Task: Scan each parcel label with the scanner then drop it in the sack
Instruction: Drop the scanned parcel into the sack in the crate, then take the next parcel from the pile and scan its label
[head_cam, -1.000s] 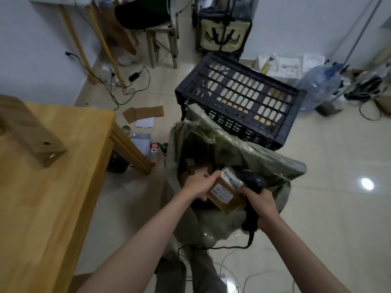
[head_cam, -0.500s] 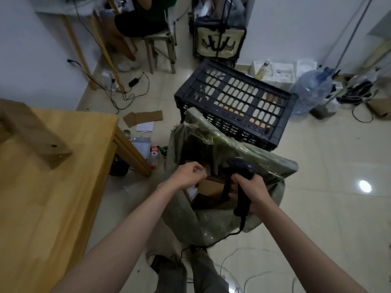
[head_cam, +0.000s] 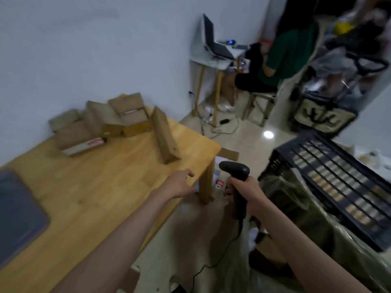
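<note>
Likely, the empty, loosely spread left hand (head_cam: 181, 183) could topple parcels (head_cam: 101, 125) far across the table (head_cam: 118, 182) while the right hand (head_cam: 246, 192) grips the scanner (head_cam: 236, 172).

Dim, motion-blurred wide-angle view; lamp glare on floor (head_cam: 268, 134).

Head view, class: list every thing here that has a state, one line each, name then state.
Left hand: open, empty, reaching over the table corner.
Right hand: gripping the scanner.
Scanner: held upright, head pointing left, cable hanging.
Parcels: piled on the table's far side, untouched.
Sack: mouth open, beside the crate.
Crate: tilted against the sack.
Laptop: lid open.
</note>
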{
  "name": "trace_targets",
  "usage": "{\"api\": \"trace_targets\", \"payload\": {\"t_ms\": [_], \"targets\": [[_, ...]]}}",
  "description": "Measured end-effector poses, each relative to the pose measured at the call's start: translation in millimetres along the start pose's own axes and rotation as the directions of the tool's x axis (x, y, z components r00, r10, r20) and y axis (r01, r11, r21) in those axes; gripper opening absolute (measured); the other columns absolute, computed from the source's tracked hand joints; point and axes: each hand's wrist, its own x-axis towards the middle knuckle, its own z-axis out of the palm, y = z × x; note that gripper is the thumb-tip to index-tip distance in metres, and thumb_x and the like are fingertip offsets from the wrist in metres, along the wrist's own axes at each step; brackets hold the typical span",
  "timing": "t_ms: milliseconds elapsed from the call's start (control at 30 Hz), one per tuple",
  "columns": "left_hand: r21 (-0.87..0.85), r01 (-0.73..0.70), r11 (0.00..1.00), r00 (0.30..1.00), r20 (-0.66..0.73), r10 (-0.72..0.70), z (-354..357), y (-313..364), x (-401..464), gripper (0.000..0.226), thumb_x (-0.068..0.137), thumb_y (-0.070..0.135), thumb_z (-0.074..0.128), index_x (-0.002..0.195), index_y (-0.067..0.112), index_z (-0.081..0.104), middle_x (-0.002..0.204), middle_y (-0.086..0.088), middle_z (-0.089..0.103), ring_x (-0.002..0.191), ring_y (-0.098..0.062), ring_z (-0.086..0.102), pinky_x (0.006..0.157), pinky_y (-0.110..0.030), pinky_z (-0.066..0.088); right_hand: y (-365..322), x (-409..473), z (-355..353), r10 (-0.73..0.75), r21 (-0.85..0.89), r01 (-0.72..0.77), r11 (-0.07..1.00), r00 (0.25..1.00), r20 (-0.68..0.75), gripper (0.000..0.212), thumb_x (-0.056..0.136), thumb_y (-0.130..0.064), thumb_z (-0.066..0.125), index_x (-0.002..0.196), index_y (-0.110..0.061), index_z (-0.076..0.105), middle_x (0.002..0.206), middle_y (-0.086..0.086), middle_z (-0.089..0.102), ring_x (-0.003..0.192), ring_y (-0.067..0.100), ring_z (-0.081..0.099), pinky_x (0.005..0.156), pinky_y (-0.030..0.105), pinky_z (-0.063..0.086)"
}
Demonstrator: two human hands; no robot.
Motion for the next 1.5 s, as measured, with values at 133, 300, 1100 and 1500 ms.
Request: {"api": "trace_targets", "payload": {"t_ms": [133,300,1100,1500], "targets": [[-0.07,0.098,0.993,0.992,-0.076,-0.103,-42,-59,-23,0.058,0.086,0.03,0.072,0.14,0.021,0.051,0.134,-0.005,0.057,0.116,-0.023,0.057,0.096,-0.034,0.049,-32,7,69,-0.071,-0.083,0.078,0.994,0.994,0.085,0.011,0.092,-0.007,0.068,0.099,0.001,0.065,0.078,0.014,0.062,0.073,0.027,0.063,0.061,0.041,0.06],[-0.157,0.172,0.972,0.974,-0.121,-0.192,-78,-122,-40,0.056,0.087,0.036,0.071,0.138,0.021,0.052,0.137,-0.007,0.054,0.117,-0.023,0.056,0.094,-0.033,0.049,-59,20,143,-0.052,-0.022,0.056,0.998,0.984,0.173,0.021,0.093,-0.009,0.069,0.111,0.001,0.067,0.093,0.015,0.062,0.089,0.029,0.064,0.074,0.044,0.063],[-0.392,0.366,0.844,0.93,0.116,-0.349,-93,-163,153,0.045,0.092,0.04,0.064,0.129,0.016,0.057,0.126,-0.006,0.056,0.123,-0.025,0.054,0.092,-0.028,0.045,-85,234,216,0.141,-0.155,-0.115,0.981,0.976,0.168,0.005,0.093,-0.003,0.066,0.092,-0.007,0.065,0.09,0.014,0.056,0.086,0.031,0.054,0.087,0.049,0.049],[-0.632,0.411,0.657,0.889,0.118,-0.443,-47,-151,231,0.07,0.086,0.047,0.068,0.146,0.021,0.044,0.14,-0.001,0.054,0.123,-0.019,0.053,0.101,-0.03,0.047,-65,286,224,0.3,-0.042,-0.301,0.953,0.907,0.295,0.01,0.096,-0.004,0.064,0.106,-0.002,0.065,0.102,0.02,0.069,0.106,0.044,0.068,0.084,0.05,0.055]]}}
